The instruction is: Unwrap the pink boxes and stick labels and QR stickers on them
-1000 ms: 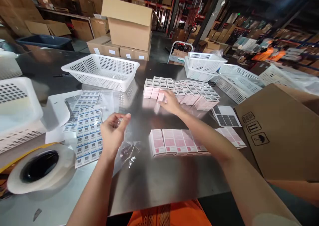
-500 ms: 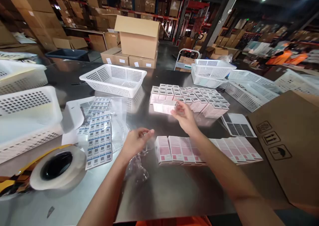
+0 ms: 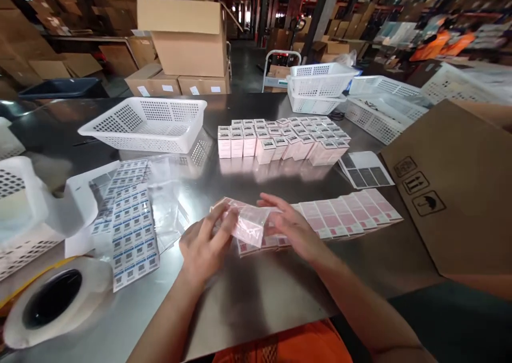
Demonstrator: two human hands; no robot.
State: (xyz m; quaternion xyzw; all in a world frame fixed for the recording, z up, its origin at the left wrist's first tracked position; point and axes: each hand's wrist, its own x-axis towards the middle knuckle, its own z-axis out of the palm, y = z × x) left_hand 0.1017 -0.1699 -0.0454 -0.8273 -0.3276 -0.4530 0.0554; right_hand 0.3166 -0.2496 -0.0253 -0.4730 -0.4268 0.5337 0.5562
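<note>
A small pink-and-white box (image 3: 248,225) in a clear plastic bag is held tilted above the table. My left hand (image 3: 210,237) is closed around its left end, fingers over the top. At the other end, my right hand (image 3: 294,227) has its fingers on the loose end of the plastic bag (image 3: 272,211), with one finger stretched out. Behind and right of the held box lies a row of pink-and-white boxes (image 3: 348,213), partly covered by my right hand. Farther back stand several rows of upright boxes (image 3: 270,150) with dark labels on top.
Sheets of code stickers (image 3: 135,232) and a tape roll (image 3: 60,299) lie at left. A white basket (image 3: 160,145) stands at the back left, stacked baskets (image 3: 318,80) at the back. A large carton (image 3: 460,192) flanks the right side, beside a printed sheet (image 3: 366,170).
The box in my right hand has come back from the upright rows and is now inside the plastic bag, gripped by my left hand. The view has shifted right.
</note>
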